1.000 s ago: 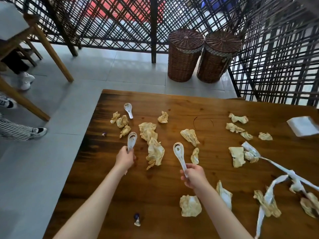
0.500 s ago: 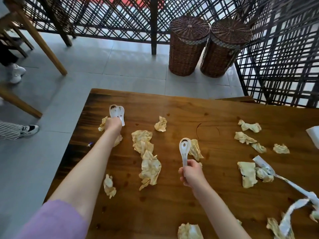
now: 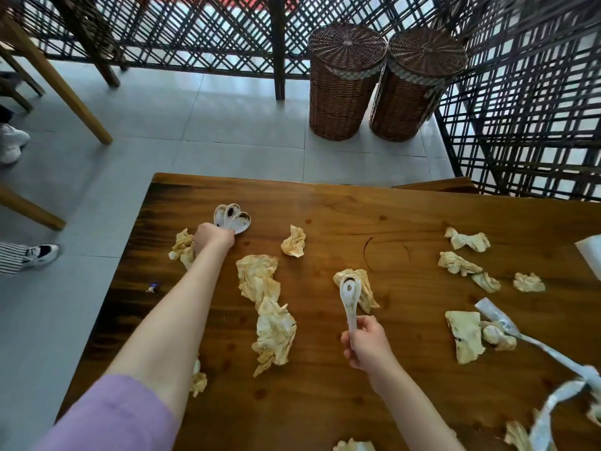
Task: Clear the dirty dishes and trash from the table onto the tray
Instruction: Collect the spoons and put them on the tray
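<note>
Spoons [image 3: 232, 219] are gathered at the tabletop's [image 3: 406, 219] far-left corner, gripped by the left hand [image 3: 213, 237]; another spoon [image 3: 350, 296] is held by the right hand's [image 3: 369, 345] curled fingers. Bowls should be kept level; no tray is visible.

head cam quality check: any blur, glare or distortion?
Head view: wide-angle bowing bends the table edge and lattice; the white strips at lower right are smeared; centre is sharp, the right hand and its spoon crisp; daylight even, no harsh glare.
</note>
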`<state>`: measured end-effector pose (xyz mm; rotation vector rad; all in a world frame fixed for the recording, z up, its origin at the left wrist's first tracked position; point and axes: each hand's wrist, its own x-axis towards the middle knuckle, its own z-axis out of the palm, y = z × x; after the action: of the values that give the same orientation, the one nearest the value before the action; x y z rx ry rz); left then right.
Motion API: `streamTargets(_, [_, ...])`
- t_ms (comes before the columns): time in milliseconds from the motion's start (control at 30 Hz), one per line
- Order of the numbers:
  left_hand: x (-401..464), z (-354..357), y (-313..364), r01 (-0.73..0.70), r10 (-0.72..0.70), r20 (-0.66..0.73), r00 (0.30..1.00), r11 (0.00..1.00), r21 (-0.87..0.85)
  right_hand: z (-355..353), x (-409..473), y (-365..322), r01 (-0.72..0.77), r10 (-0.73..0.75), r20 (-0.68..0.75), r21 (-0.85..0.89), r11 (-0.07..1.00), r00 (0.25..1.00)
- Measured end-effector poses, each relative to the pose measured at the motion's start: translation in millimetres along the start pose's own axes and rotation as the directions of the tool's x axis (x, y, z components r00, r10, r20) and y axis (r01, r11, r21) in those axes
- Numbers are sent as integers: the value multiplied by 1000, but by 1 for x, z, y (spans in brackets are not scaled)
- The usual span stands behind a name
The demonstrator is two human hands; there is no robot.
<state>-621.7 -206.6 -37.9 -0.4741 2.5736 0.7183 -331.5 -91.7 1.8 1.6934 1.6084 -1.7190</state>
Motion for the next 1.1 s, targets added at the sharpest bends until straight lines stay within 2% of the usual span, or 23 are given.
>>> streamTargets(300, [-34,-7,-30,-171,178,65,982,980,-99,2,-16,11,3,-3,-14,43,999,1000])
streamTargets(567, [-114,-37,-95,-273,331,256,908,932,-238,19,-60,34,22,-22,2,132,991,1000])
streamTargets(733, [-171,-47,-131,-284,375,343,861,915,-287,27,-93,51,19,-20,4,223,975,1000])
streamTargets(867, [-203,-53,-153,-241,363,412,836,917,-318,29,-118,70,74,-79,8,268,961,997])
streamTargets(1100, [-248,-54,-179,-256,447,501,741,878,-405,24,-149,100,68,-49,-65,332,941,997])
